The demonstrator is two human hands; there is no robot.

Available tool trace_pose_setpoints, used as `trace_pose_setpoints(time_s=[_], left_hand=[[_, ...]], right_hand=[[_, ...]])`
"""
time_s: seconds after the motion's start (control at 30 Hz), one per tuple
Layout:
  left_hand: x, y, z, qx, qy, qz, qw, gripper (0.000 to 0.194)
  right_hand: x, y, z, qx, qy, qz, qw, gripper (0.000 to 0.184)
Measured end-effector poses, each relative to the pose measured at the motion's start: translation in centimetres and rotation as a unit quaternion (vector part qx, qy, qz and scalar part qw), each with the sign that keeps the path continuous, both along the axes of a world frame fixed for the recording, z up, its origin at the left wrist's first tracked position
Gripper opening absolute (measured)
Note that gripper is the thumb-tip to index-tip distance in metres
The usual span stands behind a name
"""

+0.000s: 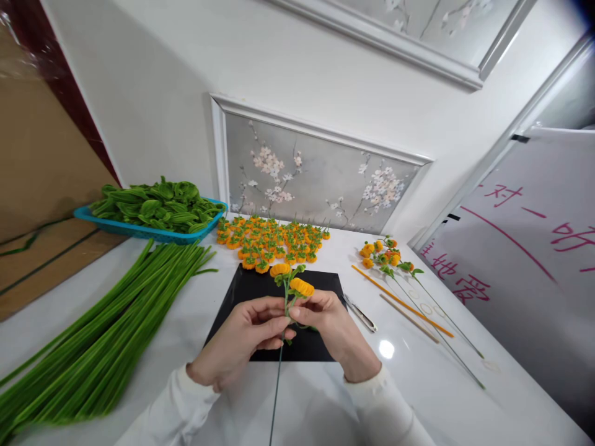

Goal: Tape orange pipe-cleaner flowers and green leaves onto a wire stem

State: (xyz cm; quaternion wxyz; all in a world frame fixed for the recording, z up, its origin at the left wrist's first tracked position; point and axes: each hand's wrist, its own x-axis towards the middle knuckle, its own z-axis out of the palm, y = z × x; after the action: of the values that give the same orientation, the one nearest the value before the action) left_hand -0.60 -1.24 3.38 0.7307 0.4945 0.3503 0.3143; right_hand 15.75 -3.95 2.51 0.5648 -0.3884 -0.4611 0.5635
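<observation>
The flowers (302, 287) look fuzzy, the tabletop (418, 378) glossy.

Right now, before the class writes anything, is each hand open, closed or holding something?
Left hand: closed, holding the green stem.
Right hand: closed, pinching just below the lower orange flower.

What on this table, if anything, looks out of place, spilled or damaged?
Nothing looks spilled or damaged. One minor oddity: a single green stem juts sideways from the bundle on the left, whose others lie roughly parallel.

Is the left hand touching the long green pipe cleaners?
Apart: the head view shows white tabletop between the left hand and the long green pipe cleaners.
</observation>
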Motion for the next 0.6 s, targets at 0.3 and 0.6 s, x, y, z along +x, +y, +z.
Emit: trace_pose_setpoints(time_s=[0.3, 0.6], left_hand=[[0.1, 0.1, 0.0, 0.04, 0.027, 0.011, 0.999, 0.031], [0.0, 0.0, -0.1, 0.047, 0.028, -0.012, 0.998, 0.034]], right_hand=[[0.1, -0.4, 0.1, 0.018, -0.011, 0.044, 0.999, 0.016], [0.5, -0.4, -0.9, -0.012, 0.01, 0.043, 0.999, 0.019]])
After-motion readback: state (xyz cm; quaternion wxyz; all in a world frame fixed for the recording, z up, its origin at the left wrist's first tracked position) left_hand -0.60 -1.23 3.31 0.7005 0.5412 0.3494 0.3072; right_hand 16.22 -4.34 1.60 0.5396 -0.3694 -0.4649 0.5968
